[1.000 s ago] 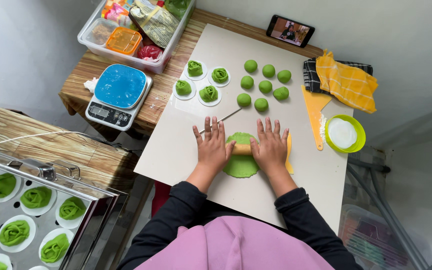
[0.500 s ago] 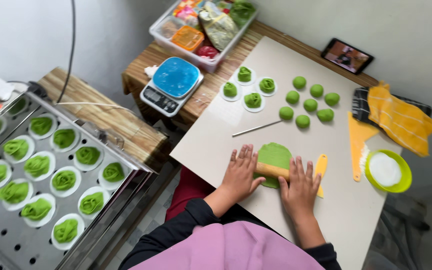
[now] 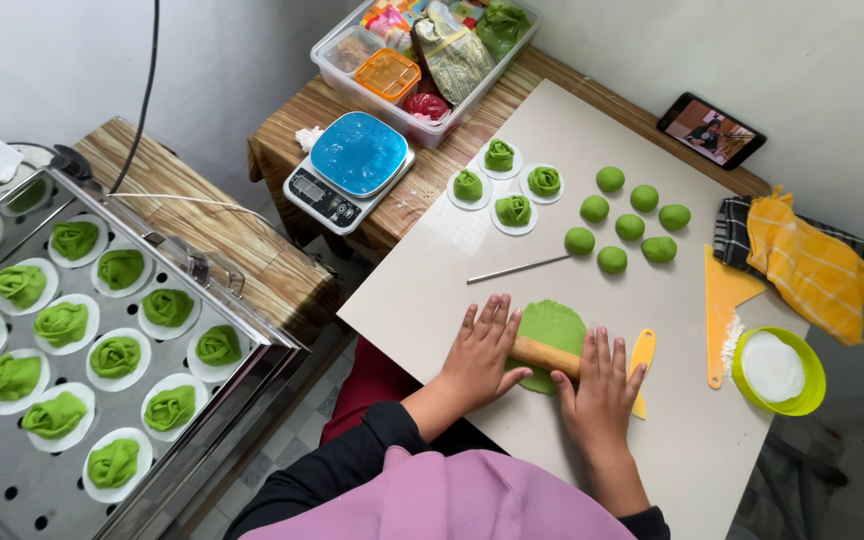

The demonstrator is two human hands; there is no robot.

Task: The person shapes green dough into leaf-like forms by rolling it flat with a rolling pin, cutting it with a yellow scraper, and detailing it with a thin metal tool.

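Pale grey walls [image 3: 72, 60] are closing in the corner, with soft, even light falling across them. A wooden table [image 3: 642, 115] is standing against the far wall, carrying a large white board [image 3: 432, 270], and a lower wooden bench [image 3: 202, 225] is sitting beside it to the left. Grey tiled floor [image 3: 292, 450] is showing between the furniture, and a black cable [image 3: 147, 80] is hanging down the wall.

We log: wooden table [image 3: 282, 150] w/ pale work board [image 3: 432, 270] | on board: flat green dough [image 3: 555, 325], 7 dough balls [image 3: 628, 226], 4 shaped pcs on paper rounds [image 3: 513, 211], metal rod [image 3: 519, 269], orange scraper [image 3: 724, 300], green flour bowl [image 3: 778, 371] | on wood: blue scale [image 3: 350, 165], clear tub [image 3: 422, 50], phone [image 3: 711, 130], yellow cloth [image 3: 810, 265]
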